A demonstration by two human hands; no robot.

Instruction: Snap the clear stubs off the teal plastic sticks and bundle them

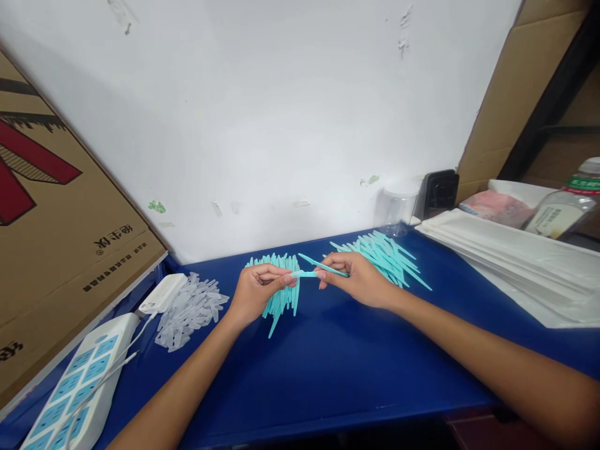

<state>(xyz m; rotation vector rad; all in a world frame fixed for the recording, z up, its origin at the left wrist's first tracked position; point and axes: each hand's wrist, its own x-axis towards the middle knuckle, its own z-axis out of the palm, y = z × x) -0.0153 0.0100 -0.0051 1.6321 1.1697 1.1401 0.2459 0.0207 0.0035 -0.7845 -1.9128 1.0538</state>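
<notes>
My left hand is closed in a pinch on the pale, see-through end of a slim teal plastic stick; that end looks like a clear cap, partly hidden by the fingers. The stick's other end is pinched by my right hand, which also holds a second teal stick slanting up to the left between its fingers. Under and behind my left hand lies a pile of teal sticks. Another teal pile is just beyond my right hand. Small translucent caps are heaped left of my left hand.
On the blue tabletop, a white power strip with cables and a white adapter line the left side. A clear jar, white plastic bags and a bottle stand right. Cardboard borders the left; a white wall rises behind.
</notes>
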